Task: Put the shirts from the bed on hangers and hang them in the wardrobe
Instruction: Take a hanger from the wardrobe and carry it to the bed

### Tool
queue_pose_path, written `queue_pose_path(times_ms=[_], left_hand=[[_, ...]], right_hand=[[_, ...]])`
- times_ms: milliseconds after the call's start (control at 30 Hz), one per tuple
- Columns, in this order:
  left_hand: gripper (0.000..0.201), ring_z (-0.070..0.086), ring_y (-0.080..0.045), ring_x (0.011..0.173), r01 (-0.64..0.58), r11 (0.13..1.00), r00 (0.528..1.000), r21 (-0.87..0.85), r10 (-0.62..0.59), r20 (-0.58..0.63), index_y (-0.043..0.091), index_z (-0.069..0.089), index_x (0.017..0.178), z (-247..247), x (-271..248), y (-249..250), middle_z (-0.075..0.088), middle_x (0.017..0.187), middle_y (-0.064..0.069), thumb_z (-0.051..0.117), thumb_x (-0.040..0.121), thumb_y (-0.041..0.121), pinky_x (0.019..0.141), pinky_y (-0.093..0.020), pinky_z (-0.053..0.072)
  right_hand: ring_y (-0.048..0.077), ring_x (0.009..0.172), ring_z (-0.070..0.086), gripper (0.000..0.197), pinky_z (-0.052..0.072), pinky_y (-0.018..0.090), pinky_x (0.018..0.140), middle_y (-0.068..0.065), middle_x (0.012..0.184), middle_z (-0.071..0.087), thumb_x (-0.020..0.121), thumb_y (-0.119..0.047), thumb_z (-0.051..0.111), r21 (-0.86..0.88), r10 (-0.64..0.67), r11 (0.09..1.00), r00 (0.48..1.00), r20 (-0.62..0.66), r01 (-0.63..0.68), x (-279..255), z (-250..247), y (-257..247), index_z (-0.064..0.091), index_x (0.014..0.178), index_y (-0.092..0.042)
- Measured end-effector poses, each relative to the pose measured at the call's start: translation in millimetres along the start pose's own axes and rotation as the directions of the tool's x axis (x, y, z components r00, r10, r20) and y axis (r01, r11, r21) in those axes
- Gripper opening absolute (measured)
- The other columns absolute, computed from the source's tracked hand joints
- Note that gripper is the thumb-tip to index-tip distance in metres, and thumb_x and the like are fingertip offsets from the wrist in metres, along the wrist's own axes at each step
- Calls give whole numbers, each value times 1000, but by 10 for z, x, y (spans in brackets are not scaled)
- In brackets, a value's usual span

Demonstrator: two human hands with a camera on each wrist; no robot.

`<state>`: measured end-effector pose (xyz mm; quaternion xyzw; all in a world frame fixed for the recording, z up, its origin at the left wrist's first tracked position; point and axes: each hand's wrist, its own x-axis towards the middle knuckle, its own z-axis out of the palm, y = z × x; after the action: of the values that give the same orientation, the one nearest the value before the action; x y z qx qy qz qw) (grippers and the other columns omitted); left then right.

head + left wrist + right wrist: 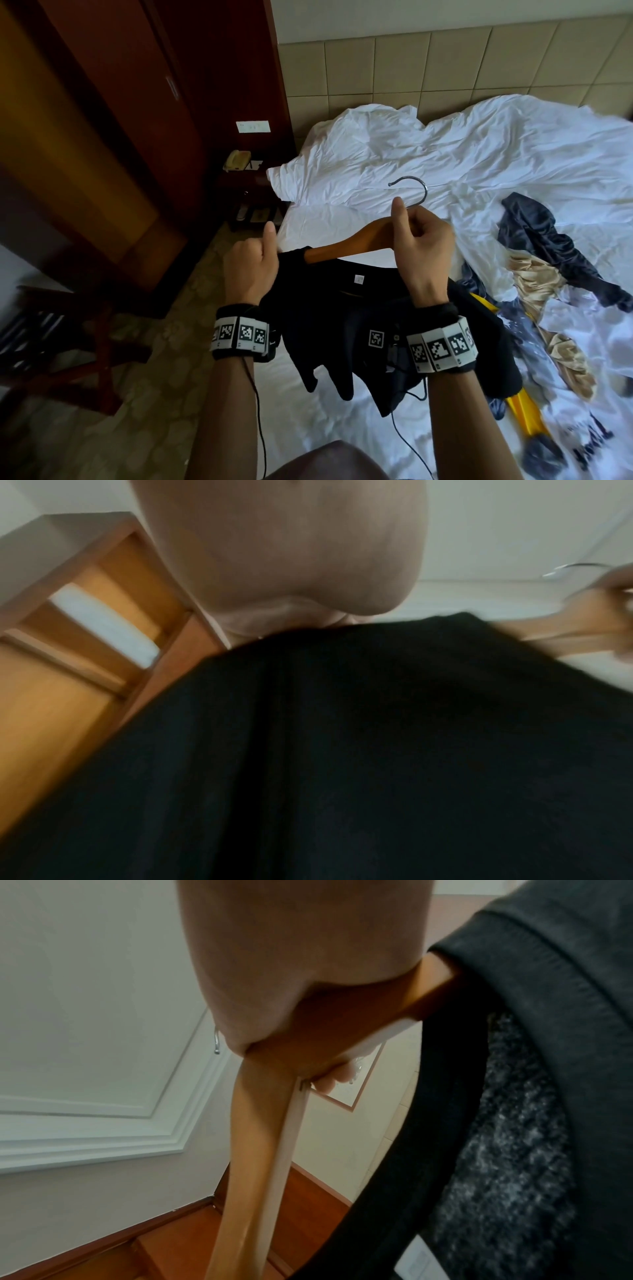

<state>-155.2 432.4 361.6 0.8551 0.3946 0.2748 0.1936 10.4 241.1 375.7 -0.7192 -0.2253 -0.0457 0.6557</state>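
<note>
black shirt (342, 308) on hanger (349, 241), between hands

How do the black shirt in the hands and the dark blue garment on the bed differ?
The black shirt is held up, partly on the wooden hanger; the dark blue garment lies crumpled on the bed. The black shirt looks matte, the dark blue garment shiny. Both are dark.

The black cotton shirt (346, 308) covers the left end of the wooden hanger with metal hook (346, 240); the left wrist view is motion-blurred, its fingers hidden behind the palm.
</note>
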Motion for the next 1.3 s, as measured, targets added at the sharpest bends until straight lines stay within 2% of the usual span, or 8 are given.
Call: queue_pose_path(times_ms=[200, 300, 433, 567, 800, 1000, 1133, 1300], left_hand=[[61, 71, -8, 87, -279, 929, 957, -243, 289, 6, 20, 79, 95, 74, -108, 556, 78, 92, 6, 28, 109, 52, 81, -33, 56], [70, 70, -15, 76, -173, 921, 978, -349, 203, 52, 10, 69, 82, 178, -159, 847, 73, 75, -1, 23, 108, 55, 75, -41, 55], [68, 64, -22, 61, -101, 945, 993, -313, 74, -97, 11, 54, 61, 217, -95, 840, 63, 60, -4, 25, 112, 45, 65, -46, 53], [71, 65, -24, 65, -37, 938, 958, -344, -64, -279, -2, 69, 75, 99, -18, 695, 69, 68, -10, 24, 112, 40, 67, -39, 54], [70, 62, -16, 47, -20, 925, 920, -379, -131, -369, 7, 54, 62, -81, 100, 423, 60, 52, -3, 21, 111, 43, 57, -40, 55], [74, 62, -24, 47, -7, 904, 920, -427, -161, -358, 1, 55, 60, -171, 114, 274, 62, 53, -9, 20, 110, 43, 62, -44, 55], [76, 61, -27, 47, 7, 898, 922, -440, -176, -345, -2, 55, 62, -170, 104, 258, 63, 53, -12, 20, 110, 45, 62, -45, 55], [69, 61, -8, 45, 26, 902, 949, -430, -157, -272, 6, 50, 57, -90, 41, 435, 57, 46, -1, 26, 114, 37, 53, -27, 50]], right_hand=[[20, 68, 68, 52, 57, 42, 70, 3, 66, 68, 99, -54, 66, 37, 15, 999, 995, 99, -18, -81, 153, -117, 66, 71, -10], [14, 75, 76, 44, 61, 35, 74, -1, 73, 76, 96, -54, 71, 133, -21, 991, 984, 174, -2, -132, 196, -183, 70, 79, -14], [2, 79, 68, 29, 50, 21, 74, -16, 79, 72, 104, -46, 60, 133, -152, 985, 924, 350, 112, -121, 101, -169, 66, 84, -27], [5, 87, 68, 53, 54, 33, 78, -9, 84, 72, 105, -62, 44, -151, -111, 973, 925, 363, 176, 30, -55, 127, 68, 85, -19], [15, 50, 39, 71, 26, 37, 53, -1, 48, 35, 105, -64, 39, -466, 136, 881, 898, 419, 84, 42, -163, 262, 28, 56, -13], [27, 59, 53, 78, 40, 43, 59, 8, 56, 51, 106, -68, 29, -413, 53, 905, 934, 352, 104, -7, -99, 389, 43, 62, -5], [25, 57, 52, 76, 34, 39, 55, 5, 55, 49, 105, -69, 28, -439, -6, 883, 939, 344, 166, -7, -74, 354, 44, 62, -8], [10, 68, 63, 60, 48, 36, 66, -5, 65, 63, 108, -59, 42, -272, -150, 926, 917, 368, 261, -44, 45, 40, 59, 68, -18]])
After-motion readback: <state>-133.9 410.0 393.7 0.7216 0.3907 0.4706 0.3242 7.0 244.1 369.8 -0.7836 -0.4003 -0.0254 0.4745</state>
